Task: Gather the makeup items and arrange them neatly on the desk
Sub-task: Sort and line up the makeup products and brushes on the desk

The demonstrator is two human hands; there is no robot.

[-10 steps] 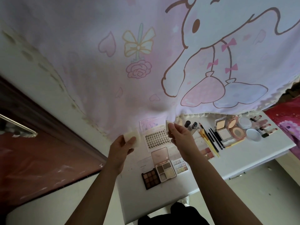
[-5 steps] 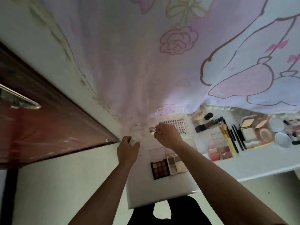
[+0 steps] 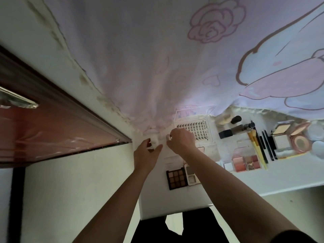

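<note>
The left hand (image 3: 146, 155) has a small white pad (image 3: 153, 141) pinched between thumb and fingers, up at the far left corner of the white counter (image 3: 175, 202). The right hand (image 3: 182, 142) is just beside it, fingers curled, pinching a tiny pale bit (image 3: 168, 137) at the fingertips. It's too small to tell what that is, tbh.

Right behind the right hand there's a lash tray (image 3: 198, 130) with rows of dark lashes, partly covered by the knuckles. Closer to the person, a dark eyeshadow palette (image 3: 177, 178) lies flat, touching a pale palette (image 3: 191, 174) whose right side is hidden under the right forearm.

Further right it's pretty orderly:
- a blush palette (image 3: 245, 163)
- yellow-handled brushes (image 3: 256, 146) and black pencils (image 3: 267, 146), lined up side by side
- a bottle (image 3: 241, 128) lying down next to a black cap (image 3: 225, 134)
- an open square compact (image 3: 281, 137)
- a round pink compact (image 3: 300, 143)
- white round lids (image 3: 315, 132) near the frame edge

A pink cartoon curtain (image 3: 140, 67) drapes down over the back of the counter, and a dark door (image 3: 52, 130) sits off to the left.
</note>
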